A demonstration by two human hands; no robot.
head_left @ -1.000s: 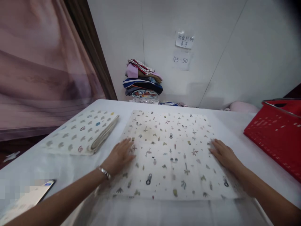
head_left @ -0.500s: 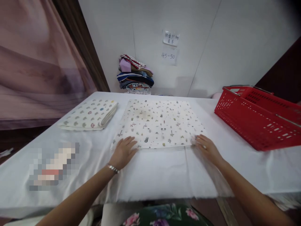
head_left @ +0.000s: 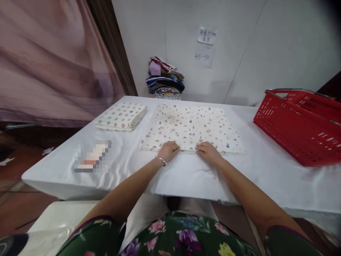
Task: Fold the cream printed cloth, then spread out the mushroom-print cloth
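Observation:
A white cloth with small printed motifs (head_left: 186, 126) lies flat and folded on the table in front of me. My left hand (head_left: 169, 150) pinches its near edge left of the middle, thumb and fingers closed on the fabric. A short gap to the right, my right hand (head_left: 209, 152) pinches the same edge. The cloth's near corners lie beyond both hands, and its far side rests on the table.
A folded white cloth with grey prints (head_left: 121, 115) lies to the left, behind a pixelated item (head_left: 94, 156). On the right stands a red plastic basket (head_left: 301, 131). Stacked folded fabrics (head_left: 165, 80) sit by the wall under paper signs (head_left: 204, 57). White fabric covers the table (head_left: 186, 177).
Both hands have moved inward from near the cloth's corners towards the middle of its near edge. Their spread fingers have closed on the edge. The camera view has shifted too.

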